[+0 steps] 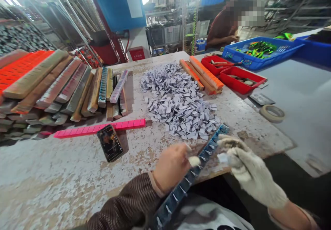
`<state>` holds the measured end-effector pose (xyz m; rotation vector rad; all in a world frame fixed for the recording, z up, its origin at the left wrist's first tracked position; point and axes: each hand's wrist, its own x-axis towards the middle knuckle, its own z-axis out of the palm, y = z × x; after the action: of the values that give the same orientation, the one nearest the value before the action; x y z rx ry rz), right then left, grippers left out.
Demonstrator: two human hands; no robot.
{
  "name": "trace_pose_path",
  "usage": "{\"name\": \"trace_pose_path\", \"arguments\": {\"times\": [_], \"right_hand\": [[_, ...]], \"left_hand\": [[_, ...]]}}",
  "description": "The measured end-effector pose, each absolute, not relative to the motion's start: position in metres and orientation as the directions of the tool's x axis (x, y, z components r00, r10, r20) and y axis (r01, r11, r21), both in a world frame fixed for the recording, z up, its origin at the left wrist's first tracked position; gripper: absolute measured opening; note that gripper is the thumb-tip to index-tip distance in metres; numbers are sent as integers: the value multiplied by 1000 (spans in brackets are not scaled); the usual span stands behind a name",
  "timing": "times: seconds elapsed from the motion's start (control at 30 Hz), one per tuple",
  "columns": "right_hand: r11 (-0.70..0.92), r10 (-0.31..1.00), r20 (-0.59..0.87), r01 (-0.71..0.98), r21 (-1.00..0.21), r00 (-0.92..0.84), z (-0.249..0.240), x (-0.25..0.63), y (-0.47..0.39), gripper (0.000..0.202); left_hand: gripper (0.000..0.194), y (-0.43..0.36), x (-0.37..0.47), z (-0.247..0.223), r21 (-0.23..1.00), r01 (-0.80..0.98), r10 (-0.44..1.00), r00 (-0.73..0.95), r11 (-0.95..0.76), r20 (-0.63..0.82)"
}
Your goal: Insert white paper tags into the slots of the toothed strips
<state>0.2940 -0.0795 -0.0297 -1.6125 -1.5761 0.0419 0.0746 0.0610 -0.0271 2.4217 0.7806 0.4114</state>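
A dark blue slotted bar (183, 185) slants up from my lap over the table's front edge, with small pale pieces standing in several slots. My left hand (172, 166), slightly blurred, is closed on the bar near its middle; a white cover shows on a fingertip above it. My right hand (248, 171), in a white knit glove, is just right of the bar and pinches a small white piece (222, 158). Beyond the bar lies a heap of small white pieces (178, 102).
Slotted bars (49, 85) are stacked at left. A pink bar (100, 128) and a phone (110, 143) lie nearer. Orange bars (207, 75), red trays (240, 80), a blue crate (261, 50) and a tape roll (272, 113) are at right. A person (222, 26) sits behind.
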Motion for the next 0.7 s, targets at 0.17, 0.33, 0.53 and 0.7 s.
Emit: {"name": "trace_pose_path", "arguments": {"times": [0.17,0.33,0.53,0.7], "right_hand": [[142,830,552,928,-344,78,-40,352,-55,24],[208,861,496,969,-136,-115,-59,361,-36,19],[274,888,400,960,-62,-227,-58,361,-28,16],[263,905,361,963,-56,-226,-65,366,-23,15]], "left_hand": [[23,125,88,-44,523,656,787,615,-544,47],[15,140,99,-62,578,668,822,569,-469,10],[5,144,94,-62,700,625,863,504,-346,-24],[6,146,85,-62,848,500,893,444,-178,-74]]}}
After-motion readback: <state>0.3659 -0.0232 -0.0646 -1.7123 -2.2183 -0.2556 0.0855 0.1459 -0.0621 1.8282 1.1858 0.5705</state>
